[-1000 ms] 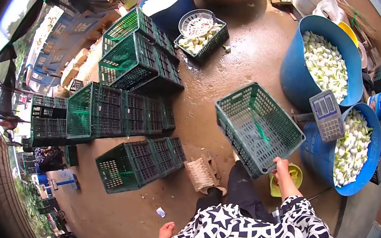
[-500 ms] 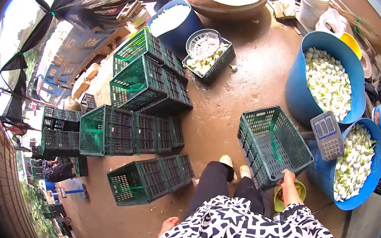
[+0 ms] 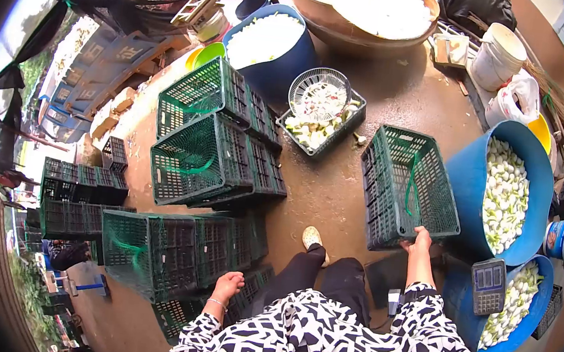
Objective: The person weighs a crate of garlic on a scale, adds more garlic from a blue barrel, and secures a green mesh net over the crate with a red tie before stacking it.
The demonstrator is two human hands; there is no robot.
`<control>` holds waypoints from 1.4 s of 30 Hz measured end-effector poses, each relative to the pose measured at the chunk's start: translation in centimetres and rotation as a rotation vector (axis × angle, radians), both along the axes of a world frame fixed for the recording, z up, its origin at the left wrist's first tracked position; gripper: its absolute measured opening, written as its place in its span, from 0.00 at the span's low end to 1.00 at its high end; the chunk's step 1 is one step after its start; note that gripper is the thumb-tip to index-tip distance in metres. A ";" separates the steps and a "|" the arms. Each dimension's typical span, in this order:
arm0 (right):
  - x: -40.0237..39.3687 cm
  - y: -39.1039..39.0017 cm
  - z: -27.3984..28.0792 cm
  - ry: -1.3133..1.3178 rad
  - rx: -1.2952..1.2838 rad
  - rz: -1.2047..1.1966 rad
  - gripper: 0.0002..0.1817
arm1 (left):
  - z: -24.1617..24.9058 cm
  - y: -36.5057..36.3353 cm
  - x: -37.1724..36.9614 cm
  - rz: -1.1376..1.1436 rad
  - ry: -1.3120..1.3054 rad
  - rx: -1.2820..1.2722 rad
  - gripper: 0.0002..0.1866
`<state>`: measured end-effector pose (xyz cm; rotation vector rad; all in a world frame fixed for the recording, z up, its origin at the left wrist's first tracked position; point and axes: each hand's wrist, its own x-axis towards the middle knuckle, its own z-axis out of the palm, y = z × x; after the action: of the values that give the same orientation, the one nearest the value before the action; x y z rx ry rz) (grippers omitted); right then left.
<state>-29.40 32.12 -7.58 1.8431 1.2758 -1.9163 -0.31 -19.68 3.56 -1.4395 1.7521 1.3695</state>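
Note:
My right hand (image 3: pixel 420 239) grips the near rim of an empty green plastic crate (image 3: pixel 409 185), held out in front of me above the wet brown floor. My left hand (image 3: pixel 228 285) hangs at my side with loosely curled fingers, holding nothing, close to the stacked green crates (image 3: pixel 176 251). My black trouser legs and one pale shoe (image 3: pixel 310 236) show below the crate.
Two blue tubs (image 3: pixel 511 195) (image 3: pixel 516 310) of white-green pieces stand right, a grey scale (image 3: pixel 489 286) between them. Ahead are a shallow crate with a white sieve (image 3: pixel 319 97), another blue tub (image 3: pixel 269 42), a big brown bowl (image 3: pixel 367 8), and crate stacks (image 3: pixel 213 137) on the left.
I have walked forward with the crate in my right hand; the tubs and scale now lie closer and further right. My left hand has swung forward beside the stacks.

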 end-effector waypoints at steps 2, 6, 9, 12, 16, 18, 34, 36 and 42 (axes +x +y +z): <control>-5.7 -1.3 -0.7 0.047 -0.010 -0.033 0.20 | 0.8 -1.9 -6.7 -0.089 0.035 -0.011 0.14; -17.5 -0.3 -4.7 0.148 -0.037 -0.118 0.18 | -0.6 -4.0 -17.7 -0.170 0.039 0.013 0.13; -24.4 -1.1 -5.6 0.212 0.074 -0.123 0.26 | -4.2 -5.0 -23.0 -0.172 0.042 0.055 0.13; -28.5 -3.9 -8.1 0.093 0.170 0.131 0.39 | -7.6 -5.2 -26.3 -0.137 -0.026 0.085 0.12; -33.9 -13.4 -15.4 0.084 0.019 0.713 0.31 | -10.7 -3.1 -31.2 -0.003 -0.164 0.113 0.13; -37.4 -19.2 -18.6 0.039 0.010 0.937 0.32 | -12.4 -1.7 -33.1 -0.001 -0.242 0.150 0.13; -44.3 -21.9 -29.7 0.315 -0.102 0.606 0.11 | -23.9 4.4 -41.9 0.169 -0.233 0.396 0.14; -45.7 -17.7 -26.4 0.290 0.038 0.500 0.12 | -25.5 3.5 -42.8 0.160 -0.244 0.363 0.13; -53.7 -8.7 -18.8 0.621 0.839 0.834 0.09 | -31.6 -0.6 -43.1 0.154 -0.215 0.284 0.11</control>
<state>-83.10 23.39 -26.42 0.5579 2.7664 -1.5560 -43.43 -20.23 -28.00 -1.5206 1.2795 1.4158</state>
